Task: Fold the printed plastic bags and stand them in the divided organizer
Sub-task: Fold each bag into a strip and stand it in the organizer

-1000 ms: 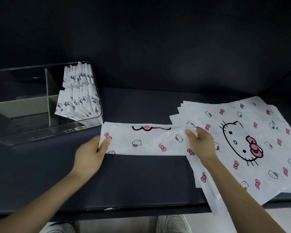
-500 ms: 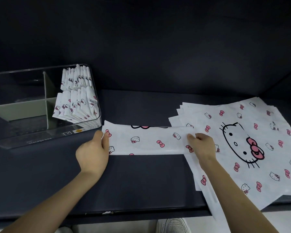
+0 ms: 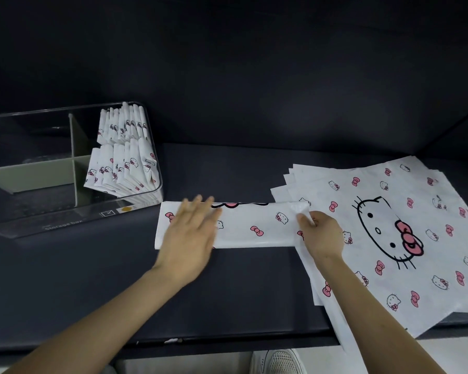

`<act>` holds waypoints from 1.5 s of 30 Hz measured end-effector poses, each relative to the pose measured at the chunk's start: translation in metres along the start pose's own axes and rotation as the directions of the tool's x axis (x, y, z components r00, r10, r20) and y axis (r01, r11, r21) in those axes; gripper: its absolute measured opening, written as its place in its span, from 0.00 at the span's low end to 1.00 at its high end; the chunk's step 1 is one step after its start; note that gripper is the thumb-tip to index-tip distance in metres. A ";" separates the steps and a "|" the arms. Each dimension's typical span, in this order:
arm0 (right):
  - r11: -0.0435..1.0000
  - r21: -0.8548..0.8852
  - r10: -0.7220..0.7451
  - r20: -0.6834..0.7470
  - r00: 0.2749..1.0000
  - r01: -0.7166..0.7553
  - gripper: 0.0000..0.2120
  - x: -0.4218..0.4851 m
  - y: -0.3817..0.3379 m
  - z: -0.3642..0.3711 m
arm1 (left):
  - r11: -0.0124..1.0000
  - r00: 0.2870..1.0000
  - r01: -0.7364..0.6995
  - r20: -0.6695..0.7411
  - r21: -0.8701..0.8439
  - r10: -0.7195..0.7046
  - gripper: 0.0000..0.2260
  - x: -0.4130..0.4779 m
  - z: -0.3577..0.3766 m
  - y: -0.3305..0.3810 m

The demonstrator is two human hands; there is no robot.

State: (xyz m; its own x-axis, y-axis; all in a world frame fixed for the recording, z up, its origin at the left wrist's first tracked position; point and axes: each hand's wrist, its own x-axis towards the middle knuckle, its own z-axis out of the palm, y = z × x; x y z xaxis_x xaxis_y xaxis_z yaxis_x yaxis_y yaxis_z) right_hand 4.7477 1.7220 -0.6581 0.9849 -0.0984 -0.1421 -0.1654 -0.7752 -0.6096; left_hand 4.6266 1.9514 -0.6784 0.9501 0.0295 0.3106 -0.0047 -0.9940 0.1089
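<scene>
The left hand (image 3: 191,233) lies flat, fingers spread, on the left end of a long folded bag (image 3: 254,225) and is slightly blurred. The right hand (image 3: 322,233) pinches the other end, its corner lifted. The strip lies across the dark worktop (image 3: 65,279) between the clear divided organizer (image 3: 65,217) at left, with folded bags (image 3: 122,163) standing in its right compartments, and a stack of flat bags (image 3: 416,201) at right.

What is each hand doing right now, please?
Left hand: open, flat on the folded bag strip.
Right hand: pinching the strip's right end.
</scene>
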 end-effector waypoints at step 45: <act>0.907 -0.271 -0.167 0.473 0.865 0.323 0.23 0.019 -0.009 -0.036 | 0.996 0.933 -0.051 0.353 -0.077 0.075 0.39 0.010 0.009 0.000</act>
State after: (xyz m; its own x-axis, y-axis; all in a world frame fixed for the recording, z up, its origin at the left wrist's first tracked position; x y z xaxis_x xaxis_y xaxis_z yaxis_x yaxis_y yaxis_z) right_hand 4.7700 1.7039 -0.6272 0.8559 0.3392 -0.3903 0.1818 -0.9040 -0.3869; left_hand 4.6393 1.9508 -0.6841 0.9959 -0.0837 -0.0354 -0.0768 -0.9833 0.1652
